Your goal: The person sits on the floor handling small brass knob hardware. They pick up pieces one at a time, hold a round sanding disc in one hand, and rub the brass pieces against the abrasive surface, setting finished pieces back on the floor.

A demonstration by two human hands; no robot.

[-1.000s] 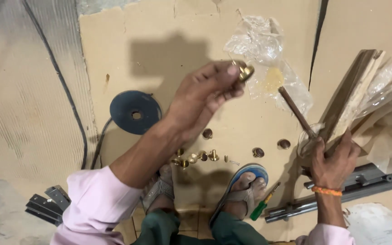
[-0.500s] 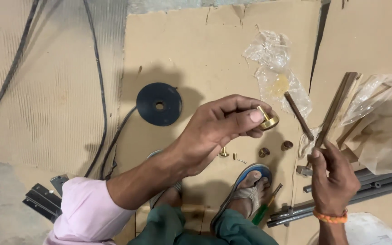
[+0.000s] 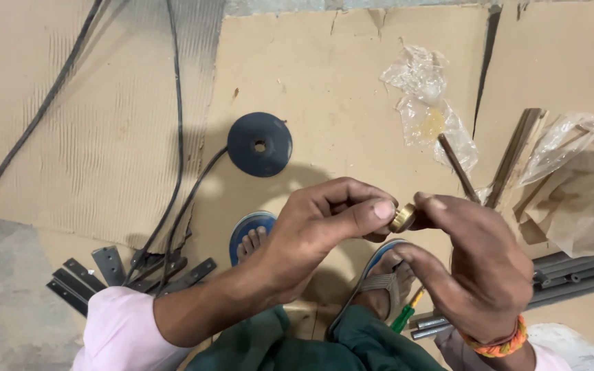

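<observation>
Pinching a small round brass fitting (image 3: 401, 218) between thumb and fingertips, the left hand (image 3: 317, 233) meets the right hand (image 3: 476, 268) at the middle of the view, above the person's sandalled feet. The right hand's fingers curl toward the fitting and touch it from the other side; how firmly they grip cannot be told.

A crumpled clear plastic bag (image 3: 426, 103) lies on the tan cardboard sheet (image 3: 352, 82) beyond the hands. At the right edge sits a larger brown paper and clear plastic wrapper (image 3: 579, 199), rumpled, with thin brown wooden strips (image 3: 513, 154) lying against it. A dark blue round disc (image 3: 260, 144) with a centre hole rests on the cardboard, a black cable (image 3: 180, 206) running from it. Flat grey metal plates (image 3: 104, 268) lie at lower left, grey metal rods (image 3: 572, 271) at lower right, and a green-handled screwdriver (image 3: 403, 317) sits beside the right foot.
</observation>
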